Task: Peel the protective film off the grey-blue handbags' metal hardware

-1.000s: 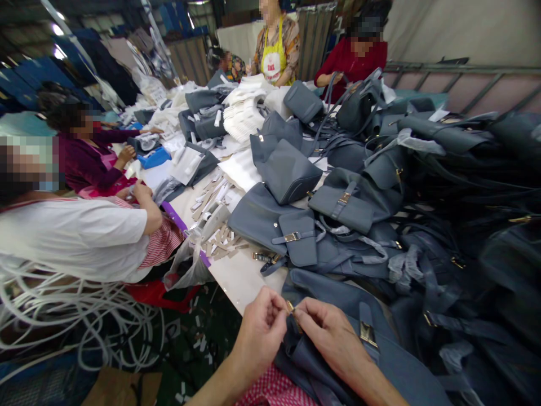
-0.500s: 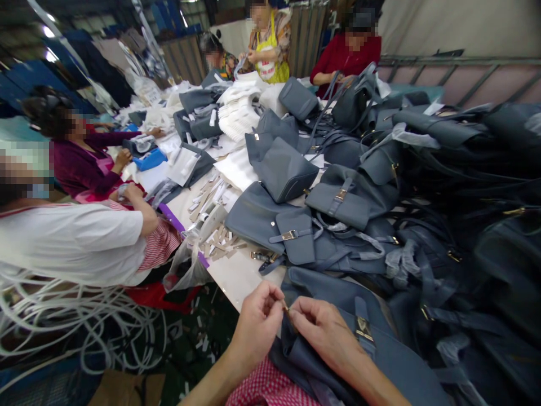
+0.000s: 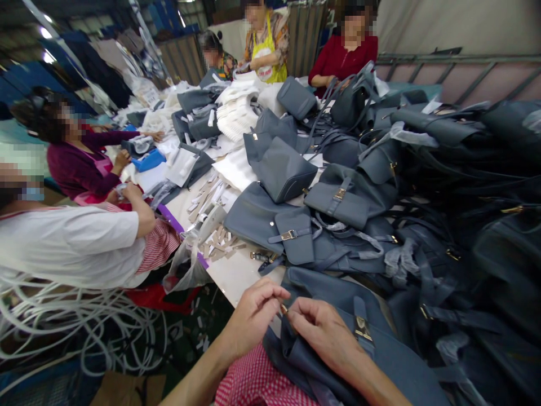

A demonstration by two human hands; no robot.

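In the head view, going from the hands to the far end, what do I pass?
Left hand and right hand pinching gold fitting → buckled flat bag → standing bag → white stack → person in yellow apron

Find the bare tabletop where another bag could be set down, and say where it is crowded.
One bare strip of white table: between the card strips, the buckled bag and the left hand, which with the right hand pinches a gold fitting. Everything rightward is heaped bags.

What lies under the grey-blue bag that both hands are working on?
A red-checked cloth shows beneath the near edge of the bag. The bag hides whatever lies under its middle.
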